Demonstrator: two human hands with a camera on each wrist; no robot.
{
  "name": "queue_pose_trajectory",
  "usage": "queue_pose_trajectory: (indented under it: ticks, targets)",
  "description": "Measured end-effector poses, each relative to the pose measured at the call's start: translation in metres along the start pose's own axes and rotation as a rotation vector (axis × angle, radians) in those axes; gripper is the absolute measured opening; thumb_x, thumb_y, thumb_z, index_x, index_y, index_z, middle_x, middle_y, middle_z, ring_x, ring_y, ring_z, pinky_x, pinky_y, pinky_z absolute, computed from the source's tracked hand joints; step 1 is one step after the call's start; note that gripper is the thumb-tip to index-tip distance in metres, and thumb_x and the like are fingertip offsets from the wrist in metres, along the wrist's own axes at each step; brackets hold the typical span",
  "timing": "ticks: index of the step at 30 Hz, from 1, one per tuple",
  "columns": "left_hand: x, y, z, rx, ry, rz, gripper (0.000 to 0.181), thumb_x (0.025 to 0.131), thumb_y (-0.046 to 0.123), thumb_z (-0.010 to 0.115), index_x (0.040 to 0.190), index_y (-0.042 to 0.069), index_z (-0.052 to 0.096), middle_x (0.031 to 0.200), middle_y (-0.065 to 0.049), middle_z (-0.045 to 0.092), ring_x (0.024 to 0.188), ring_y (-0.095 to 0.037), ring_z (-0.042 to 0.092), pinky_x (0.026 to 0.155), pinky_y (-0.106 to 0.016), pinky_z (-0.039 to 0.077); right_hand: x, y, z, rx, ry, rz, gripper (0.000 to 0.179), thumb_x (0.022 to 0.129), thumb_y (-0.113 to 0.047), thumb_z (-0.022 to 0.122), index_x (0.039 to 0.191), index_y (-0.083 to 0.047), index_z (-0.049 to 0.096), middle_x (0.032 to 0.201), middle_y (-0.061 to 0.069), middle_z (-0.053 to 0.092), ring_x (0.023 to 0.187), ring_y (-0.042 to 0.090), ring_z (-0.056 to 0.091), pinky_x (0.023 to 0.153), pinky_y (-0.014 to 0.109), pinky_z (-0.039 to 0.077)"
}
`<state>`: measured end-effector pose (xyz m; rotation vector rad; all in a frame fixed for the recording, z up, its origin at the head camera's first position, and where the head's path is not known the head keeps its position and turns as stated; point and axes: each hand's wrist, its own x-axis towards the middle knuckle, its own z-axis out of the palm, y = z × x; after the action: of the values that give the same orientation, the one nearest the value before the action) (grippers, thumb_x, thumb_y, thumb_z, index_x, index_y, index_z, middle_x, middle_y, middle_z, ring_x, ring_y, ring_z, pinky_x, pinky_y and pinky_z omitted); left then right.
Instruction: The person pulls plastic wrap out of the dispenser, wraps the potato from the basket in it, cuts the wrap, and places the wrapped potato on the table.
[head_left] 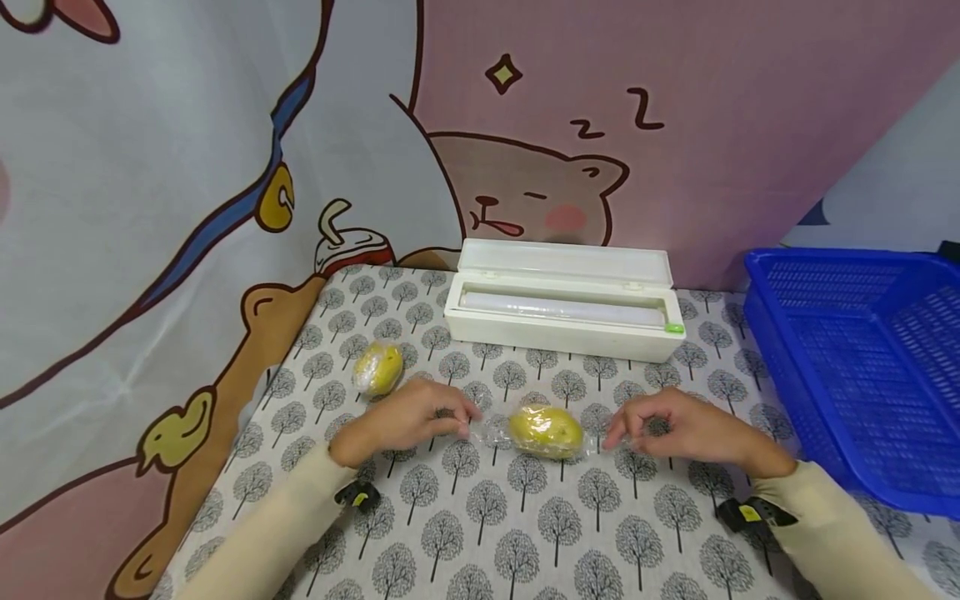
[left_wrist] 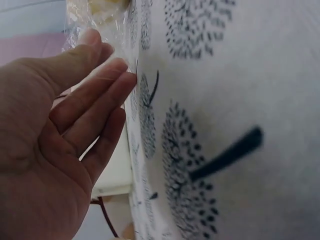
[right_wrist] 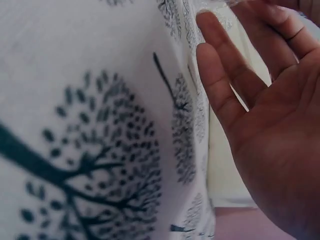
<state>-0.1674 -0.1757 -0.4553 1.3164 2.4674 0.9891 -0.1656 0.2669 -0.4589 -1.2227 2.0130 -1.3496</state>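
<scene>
A yellow fruit [head_left: 546, 432], perhaps a mango or lemon, lies on the cloth, wrapped in clear plastic wrap [head_left: 495, 432] that stretches out at both ends. At its left end my left hand [head_left: 418, 414] pinches the wrap between thumb and fingertips. My right hand [head_left: 678, 425] pinches the opposite end, fingers curved and the fruit midway between both hands. In the left wrist view, crinkled film shows beyond the thumb of the left hand [left_wrist: 65, 115]. The right hand [right_wrist: 275, 110] has its thumb and index fingertips partly cut off by the frame edge in the right wrist view.
Behind the hands stands a white wrap dispenser box [head_left: 558, 333] with its lid up and a roll [head_left: 562, 307] inside. Another wrapped yellow fruit [head_left: 378, 368] lies beyond my left hand. At the right is a blue plastic basket [head_left: 806, 400]. A tree-patterned cloth [head_left: 487, 533] covers the table.
</scene>
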Motion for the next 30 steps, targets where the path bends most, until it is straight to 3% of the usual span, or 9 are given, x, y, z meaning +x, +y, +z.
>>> queue_pose_trajectory:
  ticks: [6, 12, 17, 18, 21, 24, 27, 30]
  targets:
    - [0.005, 0.016, 0.004, 0.19, -0.04, -0.022, 0.013, 0.101, 0.023, 0.081, 0.106, 0.011, 0.082, 0.129, -0.006, 0.079, 0.121, -0.023, 0.075, 0.111, -0.043, 0.056, 0.009, -0.007, 0.004, -0.116, -0.012, -0.061, 0.037, 0.091, 0.014, 0.075, 0.091, -0.019, 0.058, 0.118, 0.004, 0.081, 0.113, 0.029, 0.076, 0.091, 0.039, 0.062]
    - [0.008, 0.03, 0.006, 0.328, -0.093, -0.013, 0.026, 0.098, 0.038, 0.084, 0.106, 0.013, 0.084, 0.131, -0.007, 0.077, 0.108, -0.02, 0.078, 0.103, -0.041, 0.06, 0.016, -0.011, 0.009, -0.21, -0.016, -0.099, 0.027, 0.093, 0.002, 0.082, 0.102, -0.02, 0.069, 0.116, 0.001, 0.08, 0.109, 0.025, 0.076, 0.091, 0.041, 0.064]
    - [0.011, 0.036, 0.007, 0.351, -0.099, -0.028, 0.041, 0.102, 0.052, 0.076, 0.109, 0.013, 0.085, 0.13, -0.009, 0.078, 0.109, -0.022, 0.078, 0.104, -0.041, 0.06, 0.023, -0.018, 0.013, -0.234, 0.013, -0.013, 0.013, 0.105, -0.01, 0.075, 0.116, -0.013, 0.068, 0.11, -0.004, 0.081, 0.1, 0.017, 0.078, 0.088, 0.04, 0.064]
    - [0.013, 0.037, 0.007, 0.342, -0.093, -0.039, 0.042, 0.105, 0.053, 0.073, 0.108, 0.013, 0.085, 0.127, -0.008, 0.079, 0.108, -0.022, 0.078, 0.103, -0.04, 0.06, 0.025, -0.02, 0.014, -0.237, 0.03, 0.026, 0.011, 0.108, -0.012, 0.071, 0.118, -0.013, 0.067, 0.108, -0.006, 0.082, 0.099, 0.016, 0.078, 0.086, 0.038, 0.063]
    - [0.018, 0.04, 0.008, 0.298, -0.066, -0.095, 0.046, 0.111, 0.052, 0.063, 0.09, 0.015, 0.082, 0.098, -0.001, 0.08, 0.084, -0.014, 0.076, 0.085, -0.031, 0.063, 0.032, -0.025, 0.017, -0.241, 0.073, 0.147, 0.012, 0.114, -0.018, 0.062, 0.124, -0.011, 0.061, 0.097, -0.009, 0.081, 0.087, 0.014, 0.077, 0.075, 0.035, 0.061]
    - [0.025, 0.044, 0.009, 0.256, -0.043, -0.169, 0.052, 0.113, 0.051, 0.058, 0.071, 0.022, 0.068, 0.068, 0.01, 0.064, 0.057, -0.005, 0.057, 0.063, -0.024, 0.055, 0.041, -0.029, 0.022, -0.277, 0.104, 0.225, 0.028, 0.115, -0.026, 0.061, 0.137, -0.009, 0.057, 0.086, -0.011, 0.079, 0.075, 0.012, 0.075, 0.065, 0.033, 0.06]
    - [0.032, 0.048, 0.011, 0.287, -0.025, -0.217, 0.055, 0.113, 0.052, 0.059, 0.065, 0.025, 0.059, 0.059, 0.013, 0.053, 0.051, -0.003, 0.048, 0.057, -0.023, 0.05, 0.049, -0.032, 0.028, -0.353, 0.111, 0.206, 0.048, 0.113, -0.031, 0.065, 0.154, -0.01, 0.051, 0.076, -0.013, 0.074, 0.062, 0.006, 0.069, 0.058, 0.03, 0.058]
    - [0.039, 0.052, 0.013, 0.365, 0.039, -0.218, 0.053, 0.112, 0.05, 0.063, 0.066, 0.023, 0.059, 0.059, 0.011, 0.052, 0.052, -0.004, 0.048, 0.056, -0.023, 0.048, 0.054, -0.034, 0.034, -0.469, 0.122, 0.152, 0.061, 0.11, -0.034, 0.07, 0.165, -0.019, 0.048, 0.065, -0.02, 0.062, 0.052, -0.002, 0.055, 0.051, 0.025, 0.053]
